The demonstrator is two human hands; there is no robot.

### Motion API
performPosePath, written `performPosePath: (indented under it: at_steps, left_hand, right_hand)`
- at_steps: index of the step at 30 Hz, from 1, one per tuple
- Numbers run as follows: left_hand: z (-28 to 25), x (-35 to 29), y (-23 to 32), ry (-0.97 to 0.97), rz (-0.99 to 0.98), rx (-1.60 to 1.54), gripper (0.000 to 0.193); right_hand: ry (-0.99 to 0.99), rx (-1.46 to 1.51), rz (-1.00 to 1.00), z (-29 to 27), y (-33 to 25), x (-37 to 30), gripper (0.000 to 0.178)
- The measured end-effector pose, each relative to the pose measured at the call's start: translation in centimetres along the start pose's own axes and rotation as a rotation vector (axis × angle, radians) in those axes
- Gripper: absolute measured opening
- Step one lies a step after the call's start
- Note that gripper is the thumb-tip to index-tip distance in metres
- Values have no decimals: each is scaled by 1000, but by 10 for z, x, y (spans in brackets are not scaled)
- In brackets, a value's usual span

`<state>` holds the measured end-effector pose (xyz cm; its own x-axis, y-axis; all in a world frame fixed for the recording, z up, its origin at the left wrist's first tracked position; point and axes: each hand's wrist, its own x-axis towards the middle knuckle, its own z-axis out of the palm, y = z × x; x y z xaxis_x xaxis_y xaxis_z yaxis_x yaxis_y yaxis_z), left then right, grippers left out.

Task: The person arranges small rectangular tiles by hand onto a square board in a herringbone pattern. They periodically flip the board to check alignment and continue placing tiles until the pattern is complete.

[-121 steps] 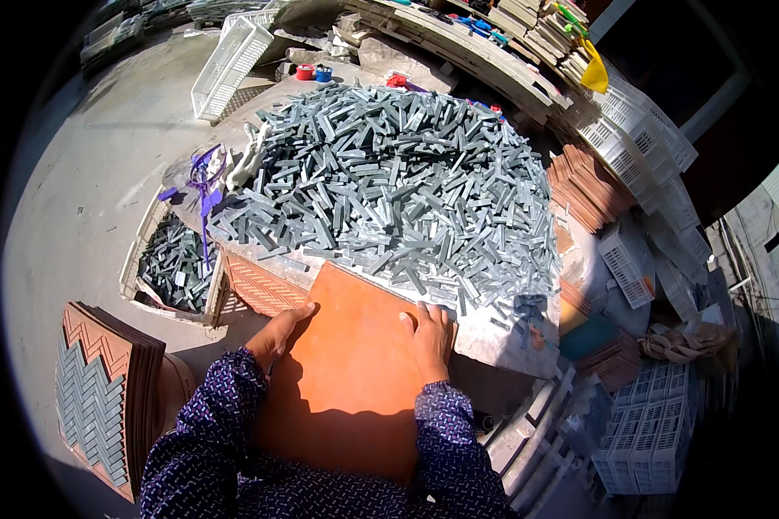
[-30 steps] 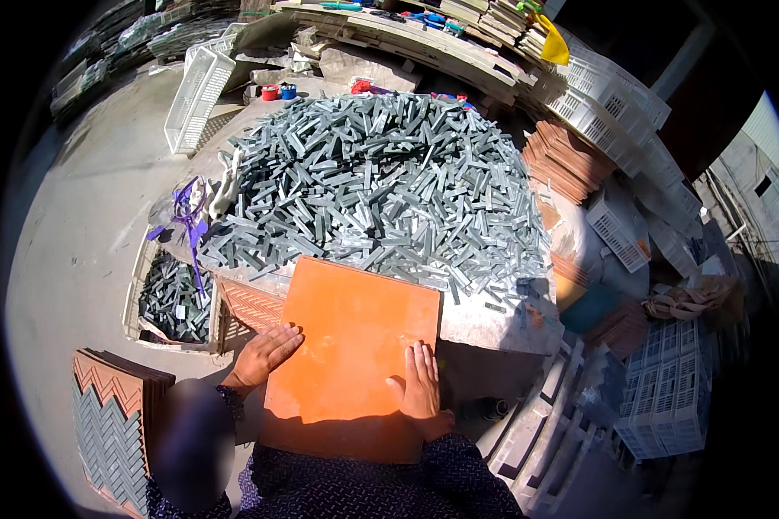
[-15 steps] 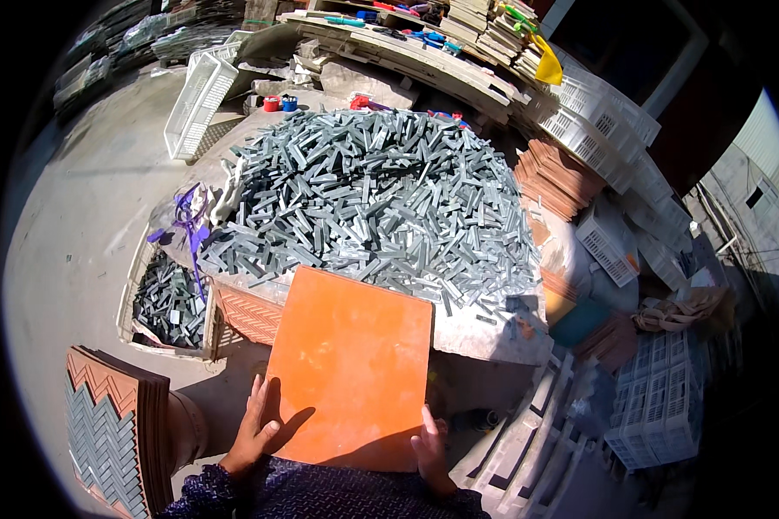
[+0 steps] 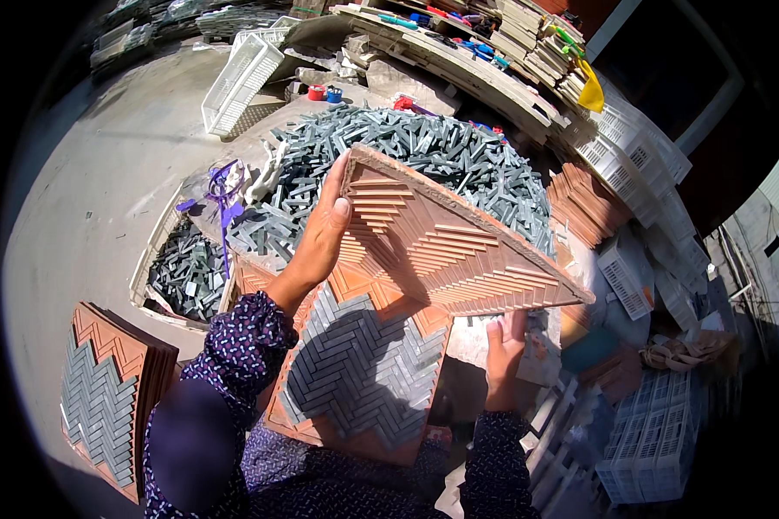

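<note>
Floor (image 4: 121,199): grey, sunlit, left of frame. Dark opening (image 4: 662,69), grey surround (image 4: 710,115): upper right. Light: bright, hard daylight.

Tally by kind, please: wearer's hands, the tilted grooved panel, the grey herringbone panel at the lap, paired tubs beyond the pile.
Hands, left hand and right hand: 2
Grooved panel: 1
Herringbone panel: 1
Red tub: 1
Blue tub: 1
Total: 6

Mid-frame, your pale tabletop (image 4: 469,339) carries a broad heap of grey strips (image 4: 433,143); toward its upper-left end you have a red tub (image 4: 317,92) and a blue tub (image 4: 334,95).
</note>
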<state>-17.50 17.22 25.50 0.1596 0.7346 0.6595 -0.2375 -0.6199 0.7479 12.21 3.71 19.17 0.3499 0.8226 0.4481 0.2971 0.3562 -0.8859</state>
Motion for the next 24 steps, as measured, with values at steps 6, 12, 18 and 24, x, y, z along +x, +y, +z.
performPosePath:
  at_steps: [6, 12, 18, 24]
  left_hand:
    - [-35, -40, -144, -190, -386, 432, 66]
    - [-98, -119, -160, 91, -627, 372, 35]
    - [-144, -224, -125, 339, -719, 304, 21]
    - [-153, -299, -86, 414, -895, 329, 17]
  right_hand:
    - [97, 107, 494, 22, 136, 48, 41]
    - [361, 327, 413, 65, 172, 69, 47]
    - [500, 210, 741, 44, 189, 130, 62]
    - [382, 575, 656, 63, 165, 148, 50]
